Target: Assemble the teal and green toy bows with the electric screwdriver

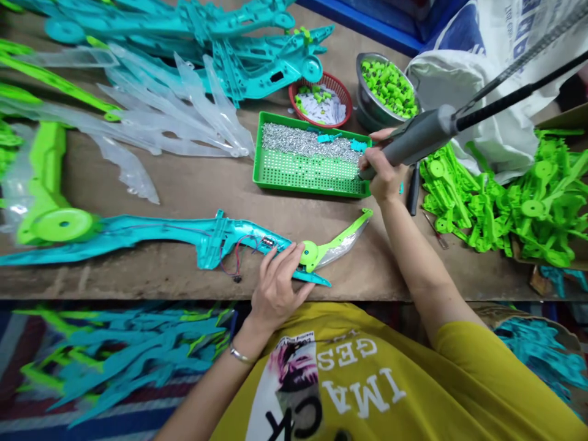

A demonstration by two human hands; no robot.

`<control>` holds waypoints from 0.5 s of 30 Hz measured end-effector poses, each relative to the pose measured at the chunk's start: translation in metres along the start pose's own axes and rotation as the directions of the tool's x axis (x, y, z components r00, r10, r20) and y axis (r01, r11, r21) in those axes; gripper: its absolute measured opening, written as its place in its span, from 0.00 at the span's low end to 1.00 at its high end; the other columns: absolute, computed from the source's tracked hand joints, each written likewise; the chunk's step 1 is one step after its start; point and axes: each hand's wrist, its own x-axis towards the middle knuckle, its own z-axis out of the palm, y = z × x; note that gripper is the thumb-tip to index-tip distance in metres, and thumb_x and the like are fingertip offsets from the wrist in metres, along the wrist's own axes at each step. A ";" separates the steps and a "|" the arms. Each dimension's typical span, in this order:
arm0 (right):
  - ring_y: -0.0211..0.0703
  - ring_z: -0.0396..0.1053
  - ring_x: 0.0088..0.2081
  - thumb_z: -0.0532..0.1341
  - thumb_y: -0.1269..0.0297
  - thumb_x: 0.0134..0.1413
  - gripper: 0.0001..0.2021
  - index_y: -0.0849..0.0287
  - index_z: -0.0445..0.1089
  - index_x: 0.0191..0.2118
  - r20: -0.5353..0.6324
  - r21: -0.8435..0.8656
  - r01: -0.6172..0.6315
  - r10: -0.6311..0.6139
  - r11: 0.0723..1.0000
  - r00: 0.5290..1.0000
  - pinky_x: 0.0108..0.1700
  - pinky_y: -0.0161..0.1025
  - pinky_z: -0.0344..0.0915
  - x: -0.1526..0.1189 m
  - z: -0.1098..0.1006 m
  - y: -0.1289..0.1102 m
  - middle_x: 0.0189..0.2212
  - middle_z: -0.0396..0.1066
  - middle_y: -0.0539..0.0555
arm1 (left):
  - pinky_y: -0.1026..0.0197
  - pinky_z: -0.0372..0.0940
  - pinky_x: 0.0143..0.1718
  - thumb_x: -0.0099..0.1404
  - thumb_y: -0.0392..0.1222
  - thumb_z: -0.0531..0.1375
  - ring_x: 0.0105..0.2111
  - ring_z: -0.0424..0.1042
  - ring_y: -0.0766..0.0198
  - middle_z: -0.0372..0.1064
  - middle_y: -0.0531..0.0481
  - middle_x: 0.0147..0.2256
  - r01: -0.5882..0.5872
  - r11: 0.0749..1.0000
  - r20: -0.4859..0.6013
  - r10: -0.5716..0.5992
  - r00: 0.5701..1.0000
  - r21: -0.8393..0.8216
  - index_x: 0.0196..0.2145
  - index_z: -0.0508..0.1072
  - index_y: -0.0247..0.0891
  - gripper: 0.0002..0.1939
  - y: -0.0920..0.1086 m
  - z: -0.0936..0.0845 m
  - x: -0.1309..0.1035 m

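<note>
My left hand (278, 286) presses with its fingers on the right end of a long teal plastic part (151, 231), beside a round lime-green joint. From that joint a green arm with a clear blade (342, 243) points up and right. Thin red and blue wires lie at the teal part's middle. My right hand (384, 168) is wrapped round a grey electric screwdriver (420, 139) with a cord. Its tip is over the right end of a green basket (312, 184) holding many small silver screws and a few teal pieces.
Teal parts (257, 67) and clear blades (169, 116) lie at the back left. A red basket (294, 101), a metal bowl (365, 110), a white sack (473, 92) and green parts (533, 208) stand right. A black-handled tool (414, 190) lies near my right forearm.
</note>
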 end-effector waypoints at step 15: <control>0.40 0.64 0.18 0.67 0.53 0.56 0.13 0.46 0.69 0.46 0.444 0.179 -0.255 0.153 0.950 0.883 0.25 0.42 0.67 -0.118 0.027 -0.097 0.19 0.63 0.42 | 0.41 0.63 0.64 0.70 0.46 0.64 0.59 0.74 0.49 0.75 0.35 0.56 0.053 0.998 0.032 -0.053 0.998 -0.023 0.73 0.40 0.36 0.46 0.000 0.003 -0.002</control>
